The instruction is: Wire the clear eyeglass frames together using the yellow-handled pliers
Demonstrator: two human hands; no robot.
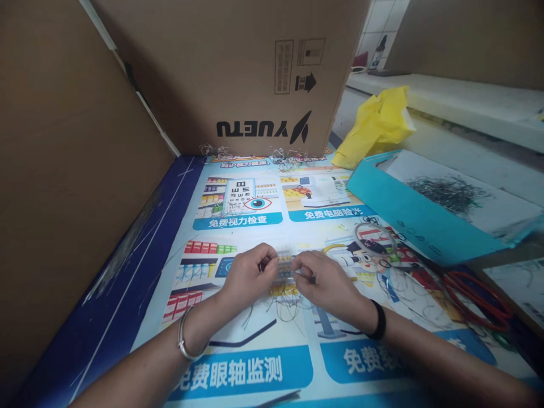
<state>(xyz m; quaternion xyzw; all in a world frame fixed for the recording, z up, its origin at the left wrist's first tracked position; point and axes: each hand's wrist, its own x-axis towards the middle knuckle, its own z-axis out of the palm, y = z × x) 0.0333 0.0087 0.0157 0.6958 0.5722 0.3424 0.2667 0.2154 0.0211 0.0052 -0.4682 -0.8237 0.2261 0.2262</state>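
My left hand (255, 269) and my right hand (323, 283) are close together above the printed sheet, fingers pinched toward each other. Whatever they grip is too thin or too well hidden to make out. Loose thin wires (289, 306) lie in loops just under and in front of my fingers. Beside my right hand, a curved yellow handle (334, 248) shows, its tool mostly covered by the hand. A coil of thin wire (395, 243) rests beyond my right hand. To its right sits a coil of red wire (478, 300).
A turquoise box (420, 221) at the right holds a heap of short dark wires (453, 194). Behind it is a yellow plastic bag (374, 127). Tall cardboard panels (204, 68) stand at the back and left, with wire scraps (289, 158) along their foot. Dark strands (280, 398) lie at the front edge.
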